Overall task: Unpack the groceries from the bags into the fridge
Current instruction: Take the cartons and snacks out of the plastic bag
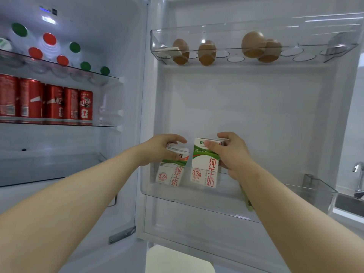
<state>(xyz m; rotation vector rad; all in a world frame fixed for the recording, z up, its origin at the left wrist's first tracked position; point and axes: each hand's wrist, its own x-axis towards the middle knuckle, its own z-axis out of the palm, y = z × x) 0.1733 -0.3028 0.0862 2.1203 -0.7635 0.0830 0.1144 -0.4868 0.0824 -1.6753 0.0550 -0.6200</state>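
Inside the clear door bin [295,201], low on the open fridge door [246,115], two milk cartons sit side by side. The left carton [171,175] is tilted, its top gripped by the left hand [161,148]. The right carton [204,166] is upright, its top pinched by the right hand [230,152], thumb in front. Both are white with a green band, red "纯牛奶" and a circled "3.3g". Above them, the egg tray [236,59] holds four brown eggs [206,52]. Fridge interior at left: red cans [53,105], white lettering unreadable; bottles [49,42] with red and green caps above. Faucet [358,174] and sink [348,205] at far right.
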